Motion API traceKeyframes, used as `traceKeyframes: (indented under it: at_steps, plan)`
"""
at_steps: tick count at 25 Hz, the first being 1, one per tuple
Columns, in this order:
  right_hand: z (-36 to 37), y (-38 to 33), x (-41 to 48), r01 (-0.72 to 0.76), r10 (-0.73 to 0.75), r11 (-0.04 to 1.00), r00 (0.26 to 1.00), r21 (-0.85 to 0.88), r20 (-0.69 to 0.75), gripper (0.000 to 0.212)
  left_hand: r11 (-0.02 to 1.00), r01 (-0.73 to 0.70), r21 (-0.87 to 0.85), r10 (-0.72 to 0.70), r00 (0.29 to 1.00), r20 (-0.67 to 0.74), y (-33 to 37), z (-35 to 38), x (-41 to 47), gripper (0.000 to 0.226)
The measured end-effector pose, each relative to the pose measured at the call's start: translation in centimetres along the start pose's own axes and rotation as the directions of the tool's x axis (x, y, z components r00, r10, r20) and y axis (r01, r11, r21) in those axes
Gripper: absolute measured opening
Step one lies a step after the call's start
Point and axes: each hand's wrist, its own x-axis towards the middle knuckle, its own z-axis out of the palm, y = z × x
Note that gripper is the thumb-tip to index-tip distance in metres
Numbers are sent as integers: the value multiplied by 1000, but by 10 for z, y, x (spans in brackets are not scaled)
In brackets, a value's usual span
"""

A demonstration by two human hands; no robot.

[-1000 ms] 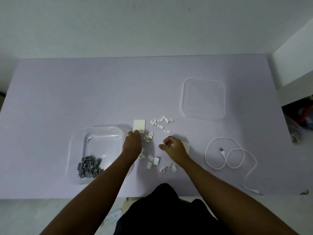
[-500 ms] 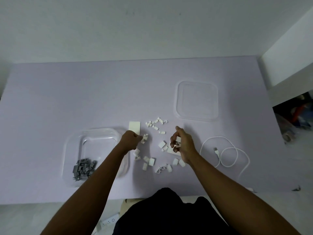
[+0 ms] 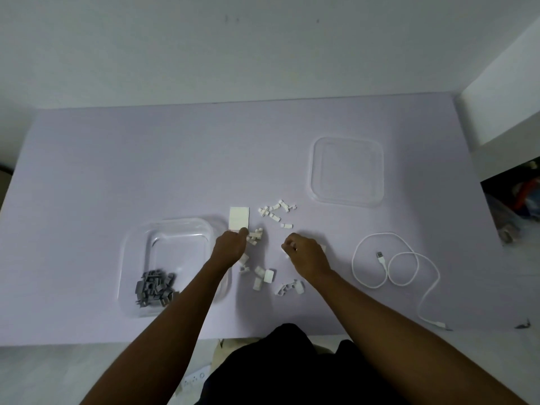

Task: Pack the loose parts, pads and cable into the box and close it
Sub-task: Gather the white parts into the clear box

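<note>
A clear plastic box (image 3: 137,244) sits at the left of the table with several grey parts (image 3: 153,290) in its near corner. Its clear lid (image 3: 347,171) lies apart at the back right. Several small white parts (image 3: 276,213) are scattered between them, more white parts (image 3: 264,276) nearer me. A white square pad (image 3: 239,217) lies just beyond my left hand (image 3: 230,248), whose curled fingers touch white parts beside the pad. My right hand (image 3: 304,254) has its fingers curled, pinching small white parts. A coiled white cable (image 3: 391,267) lies to the right.
The lilac table (image 3: 146,156) ends at a white wall behind. A white shelf unit (image 3: 502,112) stands at the right, with clutter in its lower opening. The table's near edge runs just in front of my body.
My right hand came back down and left onto the white parts after lifting a little. My left hand stayed by the pad. The view shifted slightly.
</note>
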Motion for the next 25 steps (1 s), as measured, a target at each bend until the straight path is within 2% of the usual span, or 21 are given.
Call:
traceKeyframes:
  at_steps: [2,4,7,9,11,13,14,15,16,18,19,22,25]
  plan:
    - [1,-1,1,15,-20,998,997,-67,-74,25,980,-29,197,29,1000,5,-2,-2,1,42]
    - [1,-3,0,-4,-5,996,995,-89,-99,31,970,-41,241,32,999,43,-3,-5,3,34]
    - [5,-3,-1,-80,73,986,996,-146,-56,45,975,-29,219,5,994,110,0,-9,6,20]
    - [11,0,-1,-124,118,972,992,-197,-44,43,937,-92,338,69,994,79,-2,-7,5,18]
    - [15,-1,-2,-152,145,982,987,-114,-64,38,865,-152,478,149,988,44,-4,-4,1,28]
    - [15,-5,-2,-164,181,974,977,155,-108,29,775,-185,604,203,978,39,-4,2,-2,40]
    - [13,-9,-1,-169,214,931,971,324,-110,20,728,-191,658,217,975,44,-4,5,-3,43]
    - [10,-12,0,-192,262,838,963,511,-68,12,688,-194,699,222,974,51,-3,8,-4,44]
    - [5,-16,-1,-240,316,700,949,672,10,9,673,-185,716,210,976,55,-5,11,-3,42]
    - [-8,-20,-6,-315,353,434,922,844,163,11,682,-149,716,170,985,43,-8,15,0,33]
    - [-13,-19,-8,-322,331,367,922,873,201,15,694,-142,706,164,986,37,-10,16,1,28]
    - [-19,-14,-10,-280,225,316,950,907,215,24,773,-187,606,182,981,71,-7,13,3,20]
    - [-19,-15,-8,-284,201,317,953,905,228,34,875,-211,436,185,977,103,0,6,6,20]
